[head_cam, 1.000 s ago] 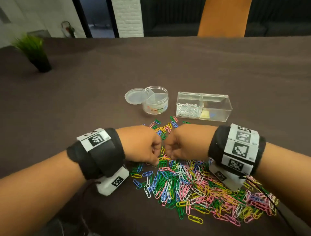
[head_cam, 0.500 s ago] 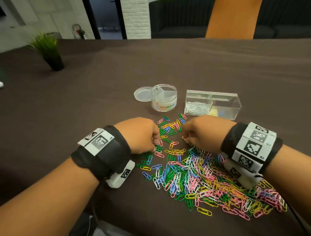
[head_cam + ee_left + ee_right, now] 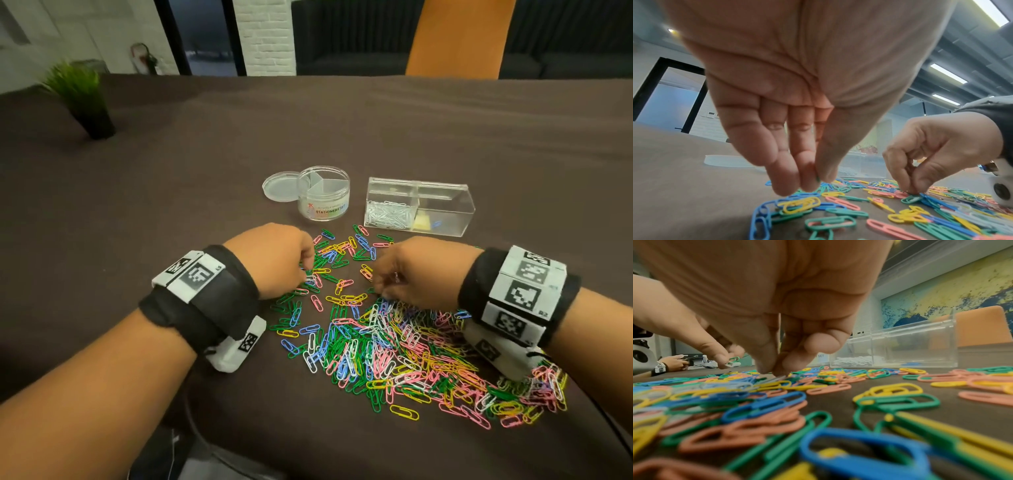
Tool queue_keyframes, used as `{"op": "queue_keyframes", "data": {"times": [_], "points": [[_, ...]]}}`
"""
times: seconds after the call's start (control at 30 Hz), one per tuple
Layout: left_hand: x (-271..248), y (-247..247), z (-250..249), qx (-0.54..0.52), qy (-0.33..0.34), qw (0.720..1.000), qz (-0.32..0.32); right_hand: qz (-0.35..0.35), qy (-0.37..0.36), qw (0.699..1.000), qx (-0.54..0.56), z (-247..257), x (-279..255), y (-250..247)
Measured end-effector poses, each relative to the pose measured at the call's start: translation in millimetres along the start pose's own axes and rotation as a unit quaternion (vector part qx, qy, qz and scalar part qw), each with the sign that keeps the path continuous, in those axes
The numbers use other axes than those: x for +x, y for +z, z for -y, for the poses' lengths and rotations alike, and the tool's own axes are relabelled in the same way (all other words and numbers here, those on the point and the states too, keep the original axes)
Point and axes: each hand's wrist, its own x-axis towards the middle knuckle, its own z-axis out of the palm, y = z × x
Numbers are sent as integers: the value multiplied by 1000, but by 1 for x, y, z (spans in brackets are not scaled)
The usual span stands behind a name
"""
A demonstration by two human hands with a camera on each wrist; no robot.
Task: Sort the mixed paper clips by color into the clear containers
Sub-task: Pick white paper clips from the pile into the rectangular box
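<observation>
Hundreds of clips [image 3: 394,346] lie heaped just under both hands; the box [image 3: 419,205] sits beyond, nearer the right hand [image 3: 416,274], which pinches at a pale clip [image 3: 777,378]; the left hand [image 3: 277,260] pinches white and green clips [image 3: 732,361].
</observation>
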Motion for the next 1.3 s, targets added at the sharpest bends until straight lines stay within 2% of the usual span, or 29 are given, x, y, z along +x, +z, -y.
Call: {"op": "queue_keyframes", "data": {"times": [0.17, 0.47, 0.7, 0.97, 1.07, 1.17, 1.3], "points": [[0, 3, 2, -24, -7, 1000, -11, -12, 21, 999, -24, -3, 1, 1], [-2, 4, -10, 18, 17, 1000, 10, -22, 19, 998, -60, -4, 0, 0], [-3, -2, -9, 1, 28, 1000, -2, 0, 20, 999, -39, 0, -3, -3], [-2, 2, -9, -3, 35, 998, -42, -41, 6, 999, -2, 0, -4, 0], [-1, 3, -8, -24, 36, 998, -48, -45, 11, 999, 17, 0, -9, 1], [-1, 1, -3, -66, 29, 996, -58, -78, -5, 997, 17, -2, -9, 0], [-5, -1, -1, -153, 34, 985, -68, -89, -6, 995, 41, -3, -12, -8]]}}
